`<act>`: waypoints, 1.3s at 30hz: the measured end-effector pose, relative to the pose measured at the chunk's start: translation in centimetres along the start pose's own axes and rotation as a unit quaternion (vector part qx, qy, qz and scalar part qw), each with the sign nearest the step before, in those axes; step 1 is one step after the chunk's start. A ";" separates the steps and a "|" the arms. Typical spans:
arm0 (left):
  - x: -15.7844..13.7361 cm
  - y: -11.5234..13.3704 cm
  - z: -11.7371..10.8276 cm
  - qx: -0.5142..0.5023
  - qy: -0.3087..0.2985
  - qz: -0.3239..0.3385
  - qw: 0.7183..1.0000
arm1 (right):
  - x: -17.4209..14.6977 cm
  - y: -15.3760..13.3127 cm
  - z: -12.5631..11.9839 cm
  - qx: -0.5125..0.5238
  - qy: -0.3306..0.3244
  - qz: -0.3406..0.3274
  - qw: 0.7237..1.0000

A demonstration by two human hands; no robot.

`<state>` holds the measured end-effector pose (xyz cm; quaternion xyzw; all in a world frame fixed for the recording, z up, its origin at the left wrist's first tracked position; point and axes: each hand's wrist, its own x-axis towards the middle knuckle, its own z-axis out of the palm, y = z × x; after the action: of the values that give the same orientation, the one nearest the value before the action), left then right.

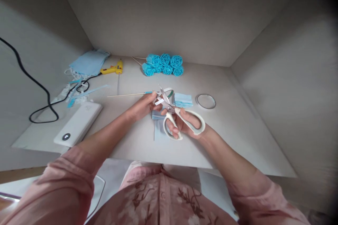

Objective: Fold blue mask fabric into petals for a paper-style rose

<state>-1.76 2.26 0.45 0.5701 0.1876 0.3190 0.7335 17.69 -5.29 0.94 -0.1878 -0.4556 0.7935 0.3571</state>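
My right hand point(185, 123) has its thumb and fingers through the loops of white-handled scissors point(202, 126), whose blades are spread apart. Between the blades is a narrow white strip point(159, 102), pinched by my left hand point(144, 107). A thin wooden stick point(124, 95) with a blue band near its end passes behind my left fingers; whether they grip it too I cannot tell. Just beyond the blades a ring with a green inner edge point(170, 94) is partly hidden. Folded light-blue pieces point(183, 100) lie right of the blades, and more blue sheet point(160, 132) lies below my hands.
Blue crafted roses point(165, 65) on sticks lie at the back. A yellow glue gun point(113, 68), blue face masks point(88, 62), scraps point(76, 95) and a white power bank point(79, 123) are at left, with a black cable point(39, 82). A thin ring point(206, 101) lies at right.
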 end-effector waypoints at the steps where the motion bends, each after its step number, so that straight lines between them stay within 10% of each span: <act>1: 0.0 0.0 0.0 0.007 -0.002 -0.002 1.000 | 0.0 0.0 0.1 0.001 0.005 0.000 1.000; 24: -0.1 1.0 -0.1 -0.095 0.001 0.067 0.993 | 0.2 -0.4 -0.4 0.060 0.034 0.009 0.998; 39: -0.2 1.0 -0.2 0.061 0.146 0.031 0.987 | 0.1 -0.3 1.1 0.009 0.069 0.018 0.997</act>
<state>-2.26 2.46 1.28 0.5667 0.2940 0.4092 0.6519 17.06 -5.76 1.80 -0.2468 -0.4195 0.7891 0.3748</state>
